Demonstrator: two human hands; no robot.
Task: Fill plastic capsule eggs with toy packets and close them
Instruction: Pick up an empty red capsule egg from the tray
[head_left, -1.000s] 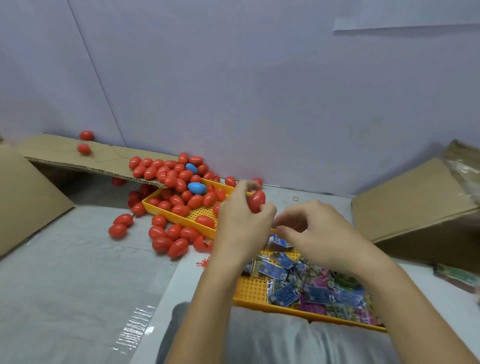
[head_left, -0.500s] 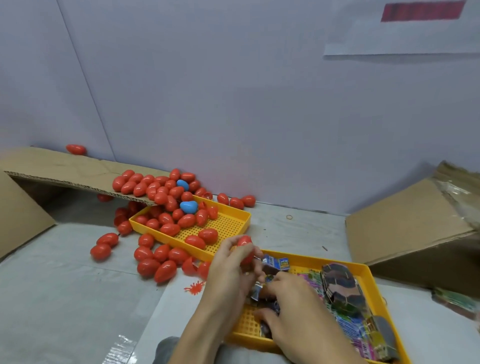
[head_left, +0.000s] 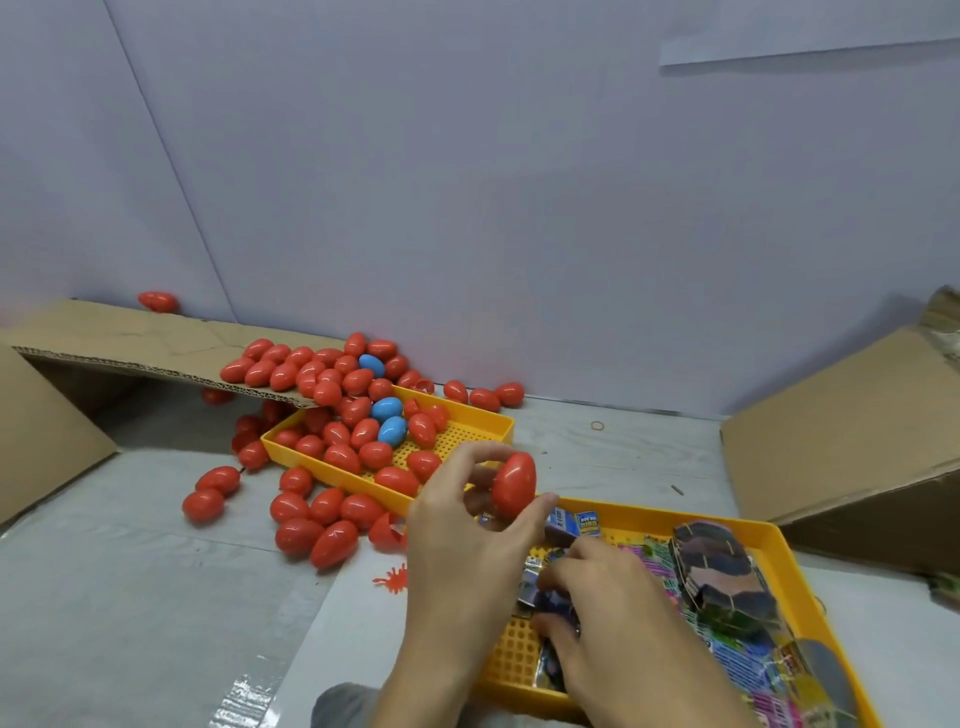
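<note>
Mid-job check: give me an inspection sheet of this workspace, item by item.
Surface: grey sheet-covered table, with a red splat mark.
Job's things: closed red plastic capsule egg in left hand; far yellow perforated tray with red and blue eggs; near yellow tray of colourful toy packets.
Clutter: loose red eggs on table; rubber band.
Grippers: left hand pinches egg; right hand reaches among the packets.
Cables: nothing seen.
Surroundings: cardboard flap on the left, cardboard box on the right, pale wall.

red eggs (head_left: 332, 382), blue eggs (head_left: 387, 409), yellow trays (head_left: 498, 422)
</note>
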